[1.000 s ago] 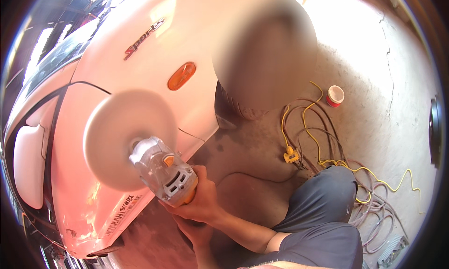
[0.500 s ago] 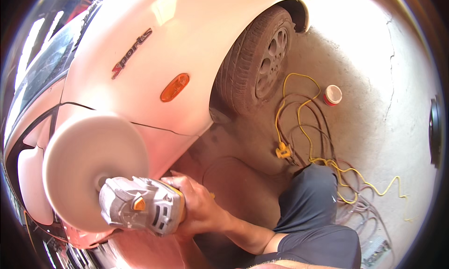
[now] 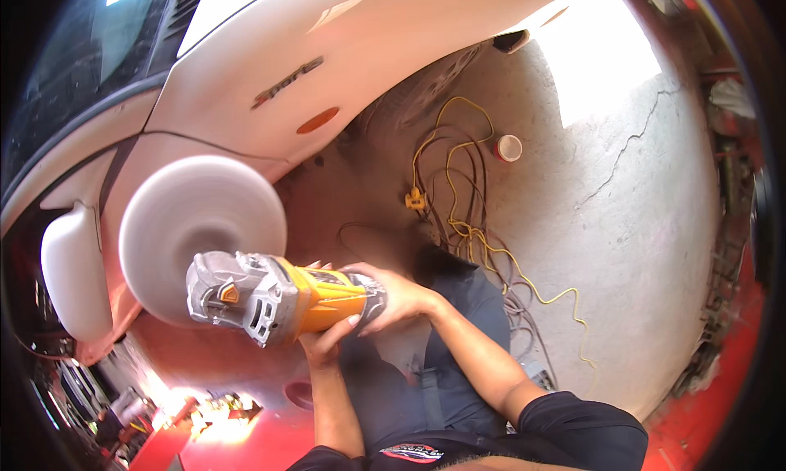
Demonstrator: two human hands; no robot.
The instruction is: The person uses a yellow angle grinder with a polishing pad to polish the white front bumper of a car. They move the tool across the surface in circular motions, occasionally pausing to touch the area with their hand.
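A yellow and grey polisher (image 3: 315, 297) with a large round white buffing pad (image 3: 168, 217) is held between my two hands. My left hand (image 3: 329, 340) closes around the middle of the body, its thumb along the near side. At the back end, my right hand (image 3: 401, 297) wraps round the grey rear part. The pad's face looks smeared, as if spinning. Behind it is the side of a white car (image 3: 221, 94), near the seam between door and fender; I cannot tell whether the pad touches the panel.
A white side mirror (image 3: 78, 262) sits left of the pad. On the fender are an orange side lamp (image 3: 318, 120) and a badge (image 3: 286, 82). Yellow and dark cords (image 3: 458, 225) lie coiled on the concrete floor beside a small red-and-white tub (image 3: 508, 148).
My view has swung, so the car and cords sit differently. The polisher now shows lengthwise instead of end-on. My right hand is now seen at its rear, and my left hand has come into sight.
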